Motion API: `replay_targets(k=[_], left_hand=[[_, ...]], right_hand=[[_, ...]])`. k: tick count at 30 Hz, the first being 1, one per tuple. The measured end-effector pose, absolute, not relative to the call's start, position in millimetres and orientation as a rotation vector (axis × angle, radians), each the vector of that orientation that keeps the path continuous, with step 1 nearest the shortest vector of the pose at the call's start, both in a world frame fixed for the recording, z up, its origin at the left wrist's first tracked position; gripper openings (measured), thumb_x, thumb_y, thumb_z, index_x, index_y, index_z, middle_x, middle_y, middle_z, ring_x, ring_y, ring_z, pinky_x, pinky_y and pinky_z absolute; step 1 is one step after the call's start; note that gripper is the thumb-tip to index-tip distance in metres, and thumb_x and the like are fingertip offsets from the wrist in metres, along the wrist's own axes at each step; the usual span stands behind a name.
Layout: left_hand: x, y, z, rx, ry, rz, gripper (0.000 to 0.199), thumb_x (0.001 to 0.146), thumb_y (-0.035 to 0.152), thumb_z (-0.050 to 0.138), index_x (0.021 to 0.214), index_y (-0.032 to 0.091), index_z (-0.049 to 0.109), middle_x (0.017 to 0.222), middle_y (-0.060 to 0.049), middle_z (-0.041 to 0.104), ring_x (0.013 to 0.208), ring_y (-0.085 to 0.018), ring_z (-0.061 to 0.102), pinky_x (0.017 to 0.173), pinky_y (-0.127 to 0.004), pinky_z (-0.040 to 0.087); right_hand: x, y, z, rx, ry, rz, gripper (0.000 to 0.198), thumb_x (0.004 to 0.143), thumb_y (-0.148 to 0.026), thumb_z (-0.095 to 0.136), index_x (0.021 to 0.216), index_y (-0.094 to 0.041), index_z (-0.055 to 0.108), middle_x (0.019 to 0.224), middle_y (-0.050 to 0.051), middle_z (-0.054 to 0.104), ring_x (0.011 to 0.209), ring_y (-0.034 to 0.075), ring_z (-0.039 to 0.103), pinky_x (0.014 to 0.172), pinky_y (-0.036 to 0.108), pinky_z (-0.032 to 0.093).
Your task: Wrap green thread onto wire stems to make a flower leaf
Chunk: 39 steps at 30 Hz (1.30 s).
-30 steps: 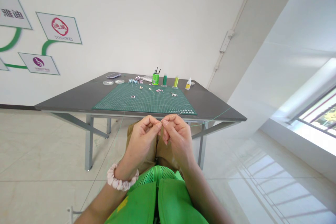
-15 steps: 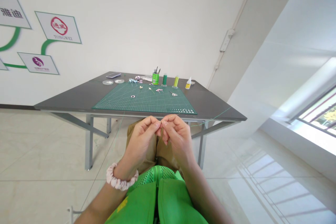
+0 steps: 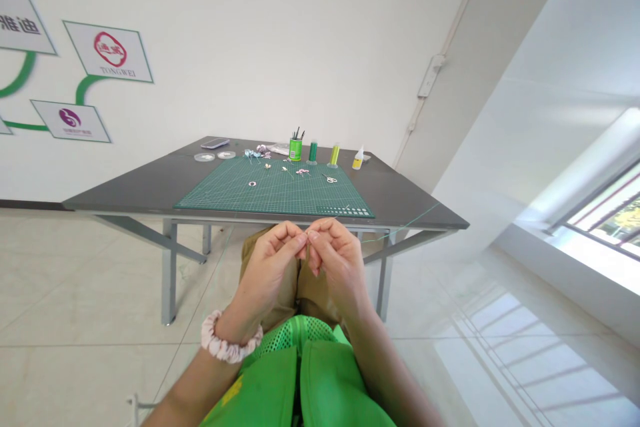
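Note:
My left hand [image 3: 275, 257], with a pale scrunchie [image 3: 230, 340] at its wrist, is closed in a pinch above my lap. Fingertip to fingertip with it, my right hand [image 3: 337, 257] pinches too. Whatever lies between the fingers is too small and hidden to name. A thin green thread [image 3: 410, 222] stretches from behind my right hand up over the table's right front edge; whether the fingers hold it is unclear. Just beyond both hands lies a green cutting mat [image 3: 280, 197] on the dark table [image 3: 135, 180].
On the mat are white-handled scissors [image 3: 330, 179], a small ring [image 3: 253, 183] and pink pieces [image 3: 303, 172]. Behind stand a green can [image 3: 295, 149] of tools, a dark green spool [image 3: 313, 152], a yellow-green spool [image 3: 335, 155] and a glue bottle [image 3: 358, 158]. A phone [image 3: 215, 143] lies back left.
Both hands keep nearly the same pinched pose. The view has shifted very slightly, so the table and wall sit a little further left.

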State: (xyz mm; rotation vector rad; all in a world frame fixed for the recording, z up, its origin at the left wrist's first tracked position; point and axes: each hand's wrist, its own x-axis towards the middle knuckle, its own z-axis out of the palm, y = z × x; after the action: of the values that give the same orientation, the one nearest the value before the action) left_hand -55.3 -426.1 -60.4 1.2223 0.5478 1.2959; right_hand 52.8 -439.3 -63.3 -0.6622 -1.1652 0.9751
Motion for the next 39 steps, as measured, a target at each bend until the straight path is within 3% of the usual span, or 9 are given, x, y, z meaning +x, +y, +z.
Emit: replay_targets(k=[39], left_hand=[[-60.1,-427.8,-54.4,1.481,0.751,1.439,0.014,0.075,0.024,0.065,0.063,0.017,0.06,0.061,0.001,0.058,0.062,-0.013,0.052,0.064,-0.025,0.041]], right_hand=[[53.3,-439.2,-63.5,-0.731,-1.136,0.961,0.014,0.083,-0.028,0.061,0.073,-0.019,0.057,0.045,-0.01,0.044,0.037,0.006,0.033,0.039,0.019,0.027]])
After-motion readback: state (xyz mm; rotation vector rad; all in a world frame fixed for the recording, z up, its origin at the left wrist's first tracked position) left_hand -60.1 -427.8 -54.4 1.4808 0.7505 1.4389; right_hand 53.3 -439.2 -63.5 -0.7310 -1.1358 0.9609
